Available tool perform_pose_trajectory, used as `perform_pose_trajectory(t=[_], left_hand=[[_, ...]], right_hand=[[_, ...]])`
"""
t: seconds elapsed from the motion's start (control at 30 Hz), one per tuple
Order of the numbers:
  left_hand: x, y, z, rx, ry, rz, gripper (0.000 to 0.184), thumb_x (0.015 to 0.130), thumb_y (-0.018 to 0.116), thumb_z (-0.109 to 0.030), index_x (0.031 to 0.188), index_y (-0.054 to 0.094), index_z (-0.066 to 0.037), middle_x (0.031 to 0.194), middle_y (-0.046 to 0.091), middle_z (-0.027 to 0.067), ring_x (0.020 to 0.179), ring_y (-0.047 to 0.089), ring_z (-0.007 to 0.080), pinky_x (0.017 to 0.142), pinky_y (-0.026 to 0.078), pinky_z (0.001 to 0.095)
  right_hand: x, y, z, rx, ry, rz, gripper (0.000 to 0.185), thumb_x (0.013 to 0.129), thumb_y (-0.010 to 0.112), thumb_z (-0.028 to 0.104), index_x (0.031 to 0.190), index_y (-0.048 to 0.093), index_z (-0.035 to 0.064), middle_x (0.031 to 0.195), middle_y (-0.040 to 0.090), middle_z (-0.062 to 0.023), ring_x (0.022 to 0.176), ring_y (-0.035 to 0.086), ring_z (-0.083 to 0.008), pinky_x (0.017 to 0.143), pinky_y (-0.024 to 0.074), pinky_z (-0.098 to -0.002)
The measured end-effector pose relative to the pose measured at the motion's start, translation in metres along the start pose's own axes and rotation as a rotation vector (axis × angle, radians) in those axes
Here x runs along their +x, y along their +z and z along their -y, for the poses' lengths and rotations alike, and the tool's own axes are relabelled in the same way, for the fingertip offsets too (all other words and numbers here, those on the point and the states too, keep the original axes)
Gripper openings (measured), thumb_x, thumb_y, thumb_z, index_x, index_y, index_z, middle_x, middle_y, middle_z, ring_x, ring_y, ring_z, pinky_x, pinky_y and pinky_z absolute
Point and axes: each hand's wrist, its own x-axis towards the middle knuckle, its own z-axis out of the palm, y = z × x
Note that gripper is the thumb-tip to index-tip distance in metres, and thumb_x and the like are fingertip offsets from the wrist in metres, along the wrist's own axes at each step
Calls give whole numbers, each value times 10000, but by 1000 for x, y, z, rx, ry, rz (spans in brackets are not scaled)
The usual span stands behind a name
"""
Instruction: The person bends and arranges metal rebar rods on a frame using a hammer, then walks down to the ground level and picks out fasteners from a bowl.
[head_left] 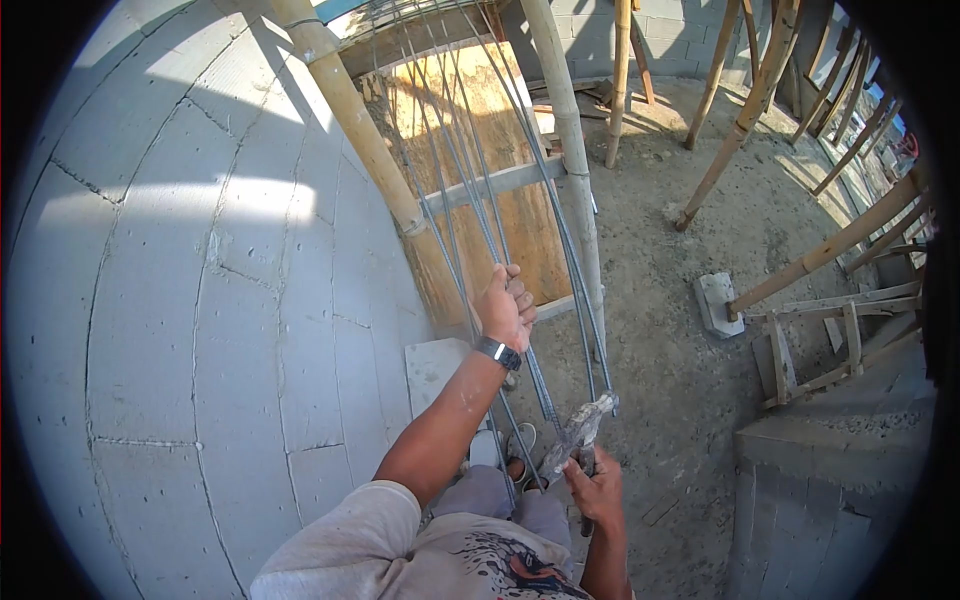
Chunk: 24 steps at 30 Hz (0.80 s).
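My left hand [505, 308], with a dark watch on its wrist, is closed around thin steel rebar rods [487, 225] in the middle of the view. Several such rods run from the top of the view down towards my feet. My right hand [597, 490], lower and to the right, grips the handle of a hammer [582, 430]. Its head looks crusted with grey mortar and lies across the lower part of the rods. Whether the head touches the rods, I cannot tell. Behind the rods stands a plywood panel [525, 130] with wooden crosspieces.
A grey block wall [250, 340] rises close on my left. Bamboo poles [570, 150] flank the plywood, and more slanted props [745, 120] stand to the right. On the dirt floor [650, 270] lie a pale block [718, 305] and a wooden frame [815, 350].
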Motion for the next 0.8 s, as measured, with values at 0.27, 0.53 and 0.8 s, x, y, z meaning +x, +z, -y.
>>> perform_pose_trajectory(t=[0.27,0.53,0.8], left_hand=[[29,1,-19,26,20,30,291,1029,463,-417,1000,545,-139,605,296,-85,465,245,62,400,206,229],[28,-22,-43,96,5,16,296,1035,456,-403,1009,542,-121,599,280,-84,456,238,57,395,205,229],[27,-30,-45,131,-7,6,284,1040,441,-403,1012,533,-135,595,297,-89,459,251,52,387,203,213]], right_hand=[[26,18,12,14,23,5,156,929,669,153,873,580,39,622,536,24,512,472,-55,456,364,-235],[21,48,-2,-10,105,54,224,920,690,239,860,594,46,613,552,20,531,494,-61,490,404,-257],[23,59,-22,29,111,78,279,929,685,294,845,578,51,612,565,2,492,508,-74,445,403,-253]])
